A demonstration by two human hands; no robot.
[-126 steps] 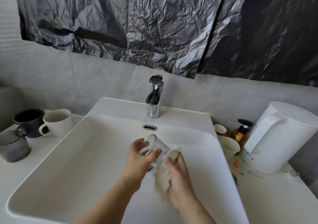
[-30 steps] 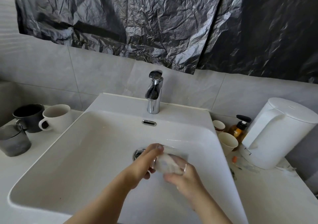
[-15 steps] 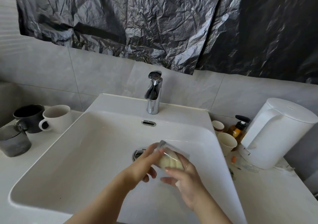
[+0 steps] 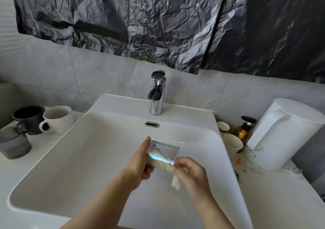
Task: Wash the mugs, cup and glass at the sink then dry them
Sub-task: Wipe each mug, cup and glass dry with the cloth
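The person stands at the white sink [image 4: 70, 158] with both hands over the middle of the basin. The left hand [image 4: 140, 163] grips a clear glass [image 4: 164, 151] lying tilted on its side above the basin. The forefinger runs straight along the glass toward its far end and the other fingers curl under it. The right hand [image 4: 192, 174], just beside it on the right, pinches a pale yellowish cloth [image 4: 175, 183] between thumb and bunched fingers. One end of the cloth is pushed into the near-right end of the glass and a tail hangs below the hand. The glass is blurred and catches a bright streak of light, so I cannot make out its rim clearly.

At the far edge of the sink stands a chrome tap [image 4: 157, 95], with an oval overflow slot [image 4: 152, 124] below it in the basin wall. On the left counter a dark mug [image 4: 29, 118] and a white mug [image 4: 59, 119] stand side by side, touching or nearly so, and a grey see-through cup [image 4: 13, 143] stands nearer. To the right of the sink are two paper cups [image 4: 232, 144], an amber pump bottle [image 4: 245, 130] and a white kettle [image 4: 284, 133]. Crinkled black plastic sheeting [image 4: 158, 21] hangs on the tiled wall behind.
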